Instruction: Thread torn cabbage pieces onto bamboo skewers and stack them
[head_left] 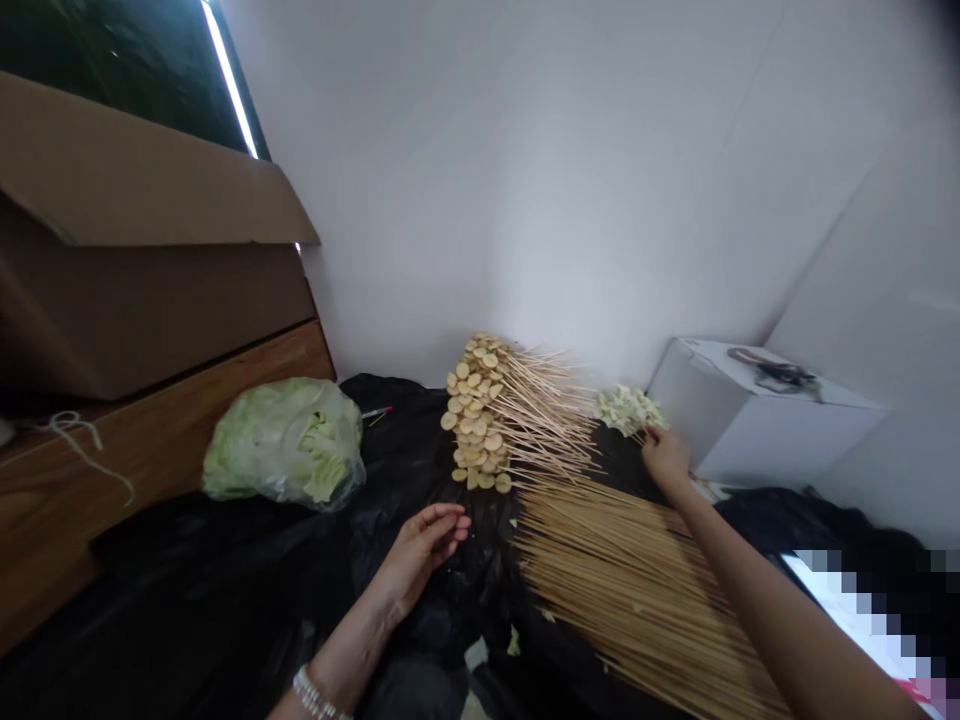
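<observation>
My left hand (424,545) rests on the black plastic sheet (247,590), palm up, fingers loosely curled and empty, just below a stack of skewers threaded with round yellow slices (476,420). My right hand (664,455) reaches far to the right, its fingers at a small pile of pale green cabbage pieces (630,408); whether it pinches one is hidden. A big bundle of bare bamboo skewers (637,580) lies under my right forearm.
A clear bag of cabbage (289,440) sits at the left beside a wooden ledge (150,430) and a cardboard box (142,250). A white box (750,415) stands at the right by the wall. A red pen (377,412) lies behind the bag.
</observation>
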